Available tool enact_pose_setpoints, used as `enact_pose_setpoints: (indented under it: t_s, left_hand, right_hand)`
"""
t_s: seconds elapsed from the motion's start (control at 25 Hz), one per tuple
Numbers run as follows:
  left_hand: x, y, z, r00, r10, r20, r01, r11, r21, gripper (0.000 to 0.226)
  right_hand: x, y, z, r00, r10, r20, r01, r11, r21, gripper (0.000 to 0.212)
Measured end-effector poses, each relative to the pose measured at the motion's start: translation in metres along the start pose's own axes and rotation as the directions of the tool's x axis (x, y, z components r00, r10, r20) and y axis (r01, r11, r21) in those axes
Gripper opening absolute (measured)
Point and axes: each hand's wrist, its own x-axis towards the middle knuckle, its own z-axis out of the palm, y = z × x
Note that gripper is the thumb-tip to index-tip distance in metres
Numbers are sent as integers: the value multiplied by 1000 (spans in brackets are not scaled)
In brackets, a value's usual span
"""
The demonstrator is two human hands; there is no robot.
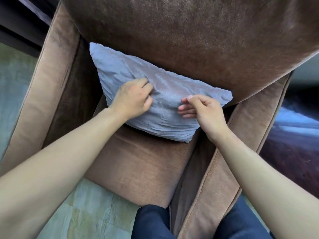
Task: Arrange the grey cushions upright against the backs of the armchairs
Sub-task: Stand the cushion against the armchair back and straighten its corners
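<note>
While the soft grey square fabric cushion [155,94] leans against the dark brown velvet backrest [189,31] of the tan-brown upholstered armchair [138,166], it sits skewed, one corner pointing to about ten o'clock and another down to five o'clock, its lower edge resting on the seat pad. The left hand [133,99] lies on the cushion's face at about nine o'clock from its centre, fingers curled and bunched into the cloth, seemingly gripping a fold. The right hand [202,109], at three o'clock from the left hand, has thumb and forefinger drawn together as if pinching the cover, though whether fabric is really caught between them I cannot tell; its other fingers are loosely curled beneath.

The main risk, as I judge it, is that tugging only the loose cover shifts the cloth and not the filling, leaving the cushion still tilted. A pull toward six o'clock could also drag its base forward along the seat so that it slumps flat. Letting go with it diagonal may let it roll toward the armrest [51,83] at nine o'clock
</note>
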Motion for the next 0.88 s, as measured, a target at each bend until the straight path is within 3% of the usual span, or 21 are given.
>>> enact_pose_setpoints:
  t_s: [0.08, 0.2, 0.28, 0.4, 0.52, 0.6, 0.68, 0.76, 0.88]
  left_hand:
    - [2, 5, 1, 992, -96, 76, 95, 995, 16, 27]
    - [7, 3, -3, 925, -378, -46, 379, 924, 42, 28]
    - [2, 3, -7, 849, -527, -43, 529, 845, 79, 35]
    - [-21, 7, -9, 704, -696, 139, 692, 717, 85, 51]
    - [-58, 29, -4, 663, -687, 296, 704, 707, 66, 54]
    - [-82, 53, -4, 656, -651, 381, 688, 724, 53, 56]
    - [-106, 70, -4, 660, -624, 419, 679, 734, 25, 60]
    - [-130, 83, -4, 674, -594, 438, 657, 754, 11, 64]
    - [-158, 96, -3, 716, -543, 438, 608, 794, -11, 73]
  right_hand:
    - [2, 1, -17, 997, 24, -68, -20, 998, 58, 22]
    - [4, 9, -48, 980, 21, -199, 3, 992, 123, 22]
    - [-1, 21, -59, 958, -14, -285, 20, 1000, 16, 21]
    - [-14, 38, -67, 927, -18, -374, -63, 977, -203, 18]
    - [-35, 51, -58, 973, 3, -232, -120, 864, -490, 42]
    - [-48, 55, -45, 1000, -17, -23, -2, 757, -654, 61]
    - [-61, 52, -28, 993, -11, 121, 107, 553, -826, 73]
    - [-79, 44, -14, 989, 33, 144, 121, 381, -917, 79]
    - [-110, 42, -5, 993, 30, 114, 105, 223, -969, 83]
